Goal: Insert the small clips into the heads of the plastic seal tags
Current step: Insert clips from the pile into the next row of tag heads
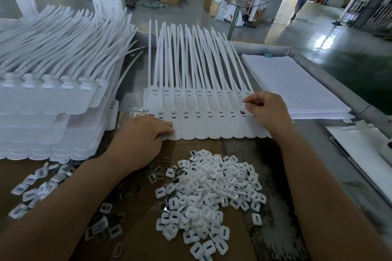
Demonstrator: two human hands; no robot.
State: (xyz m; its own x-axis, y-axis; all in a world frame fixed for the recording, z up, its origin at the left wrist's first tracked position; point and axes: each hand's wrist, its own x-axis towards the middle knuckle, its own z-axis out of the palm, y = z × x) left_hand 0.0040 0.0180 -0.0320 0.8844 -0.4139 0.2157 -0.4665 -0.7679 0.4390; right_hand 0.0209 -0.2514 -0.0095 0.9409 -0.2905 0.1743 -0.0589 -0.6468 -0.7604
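White slot-headed seal tags (212, 128), rowed; left fingers (167, 129) flat on them; right fingers (254, 98) pinch clip (244, 101)

Head camera (wide-angle) looks forward-down, close over the worktable (250, 148).

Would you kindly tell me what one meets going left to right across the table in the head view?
stack of seal tags → left hand → row of seal tags → right hand pinching a small clip → stack of lined paper sheets → white sheets
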